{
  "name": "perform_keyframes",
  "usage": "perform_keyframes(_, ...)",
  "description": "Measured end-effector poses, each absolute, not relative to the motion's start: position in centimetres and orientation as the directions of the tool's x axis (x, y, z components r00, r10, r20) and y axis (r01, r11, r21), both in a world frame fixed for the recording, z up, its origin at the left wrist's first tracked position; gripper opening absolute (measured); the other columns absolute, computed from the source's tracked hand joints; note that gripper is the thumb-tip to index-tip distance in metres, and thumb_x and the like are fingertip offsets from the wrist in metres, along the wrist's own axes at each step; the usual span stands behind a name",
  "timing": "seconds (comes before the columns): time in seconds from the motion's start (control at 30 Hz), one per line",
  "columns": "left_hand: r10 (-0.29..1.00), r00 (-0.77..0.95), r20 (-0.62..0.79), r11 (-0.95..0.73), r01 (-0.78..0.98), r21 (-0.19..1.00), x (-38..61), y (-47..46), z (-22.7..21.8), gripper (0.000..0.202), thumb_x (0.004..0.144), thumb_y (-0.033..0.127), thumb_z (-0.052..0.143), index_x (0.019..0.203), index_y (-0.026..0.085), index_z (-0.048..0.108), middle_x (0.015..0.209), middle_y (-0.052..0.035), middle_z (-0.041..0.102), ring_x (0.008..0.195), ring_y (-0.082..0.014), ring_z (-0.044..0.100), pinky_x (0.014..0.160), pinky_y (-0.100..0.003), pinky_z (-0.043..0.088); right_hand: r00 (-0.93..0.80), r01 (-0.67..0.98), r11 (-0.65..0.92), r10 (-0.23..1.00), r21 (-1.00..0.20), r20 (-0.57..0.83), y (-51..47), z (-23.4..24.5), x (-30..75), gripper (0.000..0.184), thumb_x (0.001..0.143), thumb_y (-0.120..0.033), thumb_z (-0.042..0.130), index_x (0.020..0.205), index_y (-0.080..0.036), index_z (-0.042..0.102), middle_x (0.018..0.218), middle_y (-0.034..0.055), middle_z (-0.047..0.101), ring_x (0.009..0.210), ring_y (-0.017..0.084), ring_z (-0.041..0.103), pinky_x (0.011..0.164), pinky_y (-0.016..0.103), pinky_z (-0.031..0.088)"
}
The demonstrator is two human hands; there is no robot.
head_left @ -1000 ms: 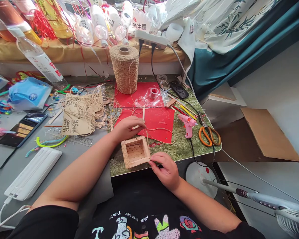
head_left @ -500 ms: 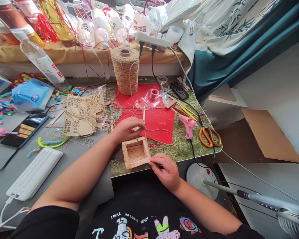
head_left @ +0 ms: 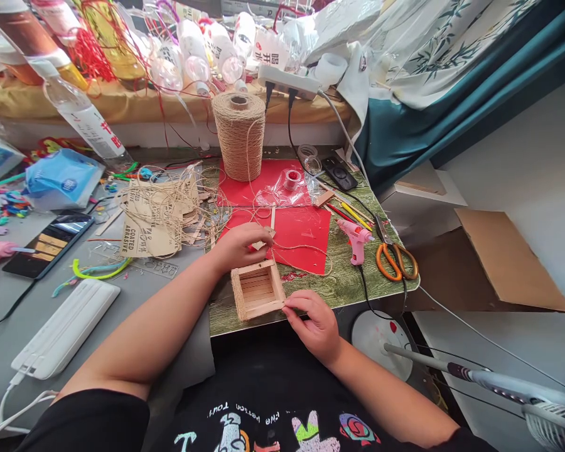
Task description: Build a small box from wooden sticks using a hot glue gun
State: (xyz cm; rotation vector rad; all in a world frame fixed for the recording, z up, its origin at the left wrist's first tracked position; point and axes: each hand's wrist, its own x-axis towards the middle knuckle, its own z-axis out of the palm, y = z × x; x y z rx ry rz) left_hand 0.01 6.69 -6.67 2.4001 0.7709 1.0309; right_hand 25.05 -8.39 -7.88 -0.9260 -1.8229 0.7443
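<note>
A small open wooden box (head_left: pixel 258 287), made of flat sticks, stands at the near edge of the green wood-patterned board. Jute twine is wound along its left side. At its far right corner my left hand (head_left: pixel 245 245) is closed in a pinch on the jute twine (head_left: pixel 306 248), which loops away to the right. The left fingertips partly hide a small tan scrap. My right hand (head_left: pixel 313 323) pinches the near right corner of the box between thumb and forefinger. Behind the hands stands the big twine spool (head_left: pixel 239 139).
Red sheets (head_left: pixel 306 232) lie under the loose twine. To the right are a pink glue gun (head_left: pixel 355 238) and orange-handled scissors (head_left: pixel 396 260). Sandpaper scraps (head_left: pixel 150 220), a phone (head_left: pixel 49 243) and a white power bank (head_left: pixel 66 329) lie left. A water bottle (head_left: pixel 82 119) leans there.
Both hands and the box stay almost in place. The whole view has shifted very slightly.
</note>
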Motion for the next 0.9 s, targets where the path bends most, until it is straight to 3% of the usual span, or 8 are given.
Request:
perform_keyframes(0.23, 0.621, 0.574, 0.535, -0.765, 0.295, 0.572, 0.0, 6.8, -6.6, 0.013, 0.091, 0.015, 0.065, 0.100, 0.023, 0.071, 0.097, -0.0054, 0.078, 0.093, -0.0197, 0.071, 0.089, -0.036, 0.057, -0.299, 0.253, 0.520, 0.844, -0.816, 0.445, -8.4, -7.7, 25.3, 0.024, 0.095, -0.015, 0.072, 0.115, -0.028, 0.071, 0.101, 0.0060, 0.073, 0.095, 0.021, 0.071, 0.084, 0.037, 0.062)
perform_keyframes(0.4, 0.624, 0.577, 0.527, -0.761, 0.294, 0.579, 0.0, 6.7, -6.6, 0.013, 0.092, 0.017, 0.065, 0.100, 0.024, 0.071, 0.098, -0.0061, 0.078, 0.094, -0.0202, 0.072, 0.090, -0.036, 0.057, -0.202, 0.223, 0.449, 0.890, -0.865, 0.410, -7.6, -7.7, 25.3, 0.028, 0.099, -0.022, 0.066, 0.127, -0.027, 0.065, 0.107, 0.0084, 0.069, 0.091, 0.021, 0.070, 0.089, 0.042, 0.062)
perform_keyframes(0.5, 0.630, 0.575, 0.522, -0.756, 0.297, 0.584, 0.0, 6.8, -6.7, 0.012, 0.092, 0.017, 0.065, 0.101, 0.023, 0.071, 0.098, -0.0066, 0.078, 0.094, -0.0201, 0.072, 0.088, -0.036, 0.058, -0.229, 0.260, 0.460, 0.884, -0.849, 0.408, -6.1, -6.8, 24.5, 0.030, 0.101, -0.025, 0.063, 0.131, -0.026, 0.065, 0.111, 0.0091, 0.069, 0.097, 0.023, 0.069, 0.094, 0.044, 0.060)
perform_keyframes(0.63, 0.648, 0.571, 0.504, -0.743, 0.329, 0.583, 0.0, 6.7, -6.6, 0.013, 0.090, 0.015, 0.065, 0.099, 0.023, 0.071, 0.097, -0.0061, 0.077, 0.093, -0.0198, 0.072, 0.088, -0.035, 0.057, -0.313, 0.263, 0.411, 0.892, -0.873, 0.326, -4.2, -5.5, 23.1, 0.035, 0.104, -0.031, 0.060, 0.139, -0.026, 0.063, 0.124, 0.0113, 0.065, 0.106, 0.023, 0.067, 0.097, 0.042, 0.059)
perform_keyframes(0.9, 0.667, 0.573, 0.476, -0.726, 0.357, 0.587, -0.2, 6.6, -6.8, 0.013, 0.090, 0.015, 0.063, 0.099, 0.022, 0.069, 0.097, -0.0056, 0.076, 0.094, -0.0197, 0.071, 0.089, -0.035, 0.057, -0.281, 0.220, 0.331, 0.922, -0.918, 0.265, -3.7, -5.9, 22.1, 0.034, 0.105, -0.034, 0.060, 0.137, -0.024, 0.063, 0.126, 0.0117, 0.066, 0.105, 0.022, 0.068, 0.093, 0.038, 0.061)
